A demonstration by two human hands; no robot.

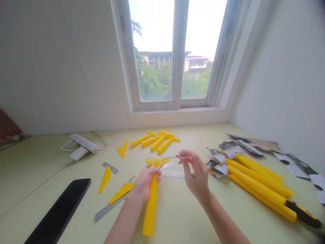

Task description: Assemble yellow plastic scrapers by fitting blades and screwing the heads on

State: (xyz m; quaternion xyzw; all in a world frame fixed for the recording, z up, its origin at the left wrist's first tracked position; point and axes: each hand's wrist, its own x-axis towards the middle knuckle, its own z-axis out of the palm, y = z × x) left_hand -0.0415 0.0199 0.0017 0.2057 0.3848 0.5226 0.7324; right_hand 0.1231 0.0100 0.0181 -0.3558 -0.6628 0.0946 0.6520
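My left hand (145,183) is wrapped round the neck of a yellow scraper (151,206), its handle pointing down toward me. A metal blade (157,157) edges the scraper's wide head. In my right hand (195,173) is a small screwdriver (174,157) with a red handle, pinched between the fingers. Its tip meets the right side of the scraper head; whether it sits in a screw is too small to tell. Beside my left wrist lie a yellow blade cover (123,192), a long metal blade (109,209) and a little pile of screws (131,180).
Several yellow scraper handles (158,139) lie near the window. More yellow handles (259,176) and printed cards (230,149) cover the right. A phone (61,210), a power strip (85,143), another cover (104,179) and blade (111,168) are on the left.
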